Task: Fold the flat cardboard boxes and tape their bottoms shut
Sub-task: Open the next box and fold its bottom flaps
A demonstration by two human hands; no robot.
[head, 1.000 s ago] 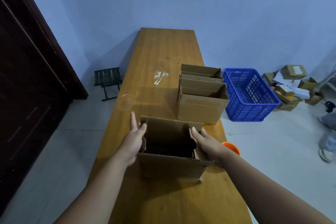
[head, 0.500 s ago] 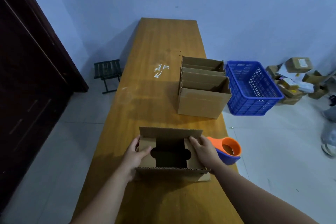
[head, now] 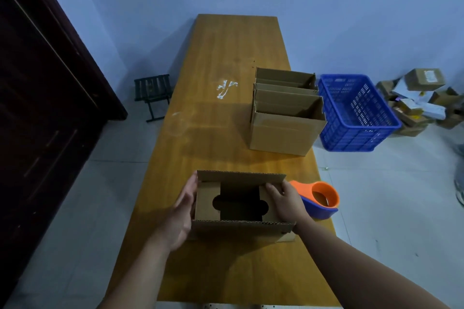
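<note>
Box (head: 241,229) interior dark; left hand (head: 179,216) flat against its side; right hand (head: 286,202) presses 1 flap (head: 268,217).

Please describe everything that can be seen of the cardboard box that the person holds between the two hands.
The box is brown corrugated cardboard, upright on the near part of the wooden table, open end up. Its two short flaps are folded inward, leaving a dark gap with rounded notches; the far long flap stands up. No tape shows. The left hand lies flat against its left wall; the right hand rests fingers on the right flap.
</note>
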